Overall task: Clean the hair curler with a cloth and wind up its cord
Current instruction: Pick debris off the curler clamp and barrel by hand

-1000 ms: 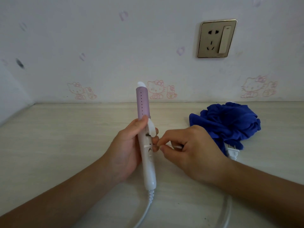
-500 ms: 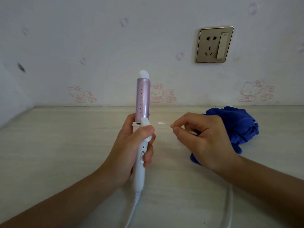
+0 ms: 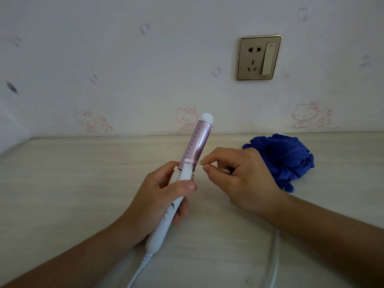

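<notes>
Curler: the hair curler (image 3: 192, 154) is held up off the surface (image 3: 72, 183), tilted, with its rounded white tip up and to the right and its pink barrel above a white handle
Left grip: the left hand (image 3: 158, 200) wraps the handle, thumb laid across the front just under the clamp lever, fingers curled behind
Right grip: the right hand (image 3: 243, 179) pinches a thin cotton swab (image 3: 193, 161) in a narrow grip between thumb and forefinger; the swab's white head touches the barrel just above the clamp hinge
Cloth: the blue cloth (image 3: 284, 154) lies bunched on the surface behind the right hand, near the wall, held by neither hand
Cord: the white cord (image 3: 143, 265) leaves the handle's base through a ribbed collar and runs off the bottom edge; another stretch lies under the right forearm; the plug is hidden
Weight: probably light, since one hand carries it easily
Body: looks rigid; the barrel seems smooth and glossy, so likely slippery under a cloth
Best hold: the handle, below the lever, leaves the whole barrel free for wiping
Weak spots: likely the lever hinge and the collar where the cord enters
Cord handling: limp and springy by the look of it; loose loops should spare the collar a sharp bend
</notes>
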